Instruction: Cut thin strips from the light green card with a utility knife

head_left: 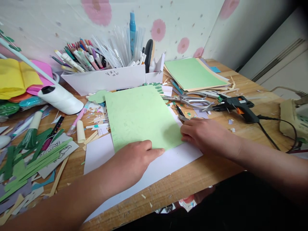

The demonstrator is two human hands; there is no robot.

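A light green sheet of paper (139, 115) lies over a larger white sheet (101, 157) on the wooden desk. My left hand (134, 158) rests on the green sheet's near edge, index finger stretched along it and the other fingers partly curled under. At the sheet's right corner, my right hand (199, 133) has its fingers closed. A dark pointed tool with a greyish part (180, 111) shows just beyond those fingers; its kind and whether I hold it are unclear. Silver scissors (192, 100) lie behind the right hand.
A black glue gun (240, 107) with its cord lies on the right. At the back stand a white pen box (106, 80) and stacked coloured paper (197, 73). Green paper strips (36, 165) and a white roll (61, 99) crowd the left.
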